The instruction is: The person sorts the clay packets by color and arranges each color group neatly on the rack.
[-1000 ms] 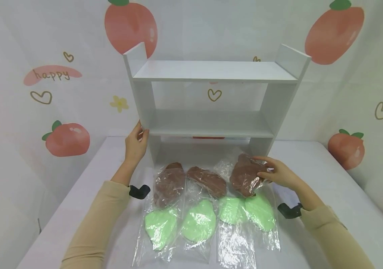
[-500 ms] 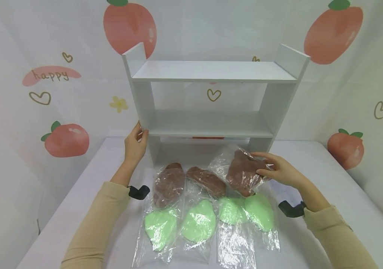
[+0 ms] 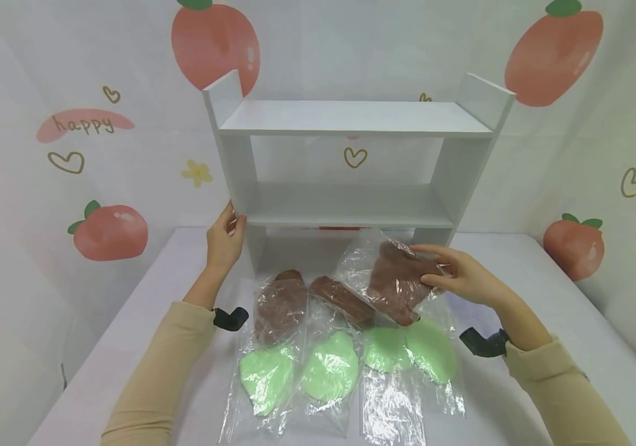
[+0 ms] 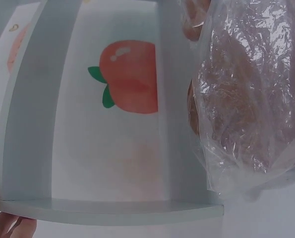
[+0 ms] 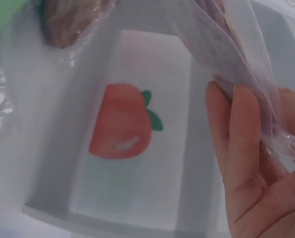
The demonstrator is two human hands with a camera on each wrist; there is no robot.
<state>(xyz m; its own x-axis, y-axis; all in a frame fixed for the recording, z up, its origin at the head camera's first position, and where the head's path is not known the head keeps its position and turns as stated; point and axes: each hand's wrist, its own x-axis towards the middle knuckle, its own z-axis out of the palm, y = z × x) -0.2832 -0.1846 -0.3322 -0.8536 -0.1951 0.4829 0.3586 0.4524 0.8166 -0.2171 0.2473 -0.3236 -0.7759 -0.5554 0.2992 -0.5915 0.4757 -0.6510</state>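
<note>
My right hand (image 3: 465, 279) pinches a clear plastic bag with a flat brown piece (image 3: 398, 282) inside, lifted and tilted in front of the shelf's lowest opening. In the right wrist view the fingers (image 5: 244, 119) press one face of the bag. My left hand (image 3: 225, 238) grips the left side panel of the white shelf unit (image 3: 351, 204), its fingertips at the panel's edge. Two more bagged brown pieces, one on the left (image 3: 281, 306) and a slimmer one in the middle (image 3: 346, 301), lie before the shelf.
Several bagged light green pieces (image 3: 331, 368) lie in a row on the white table (image 3: 145, 347), nearer to me. The shelf unit has an upper board (image 3: 351, 116) and a middle board (image 3: 351, 201). A fruit-printed cloth (image 3: 318, 49) hangs behind.
My right hand has carried the bagged brown piece up and slightly left, and the bag has turned more upright. The left hand keeps its place on the shelf panel.
</note>
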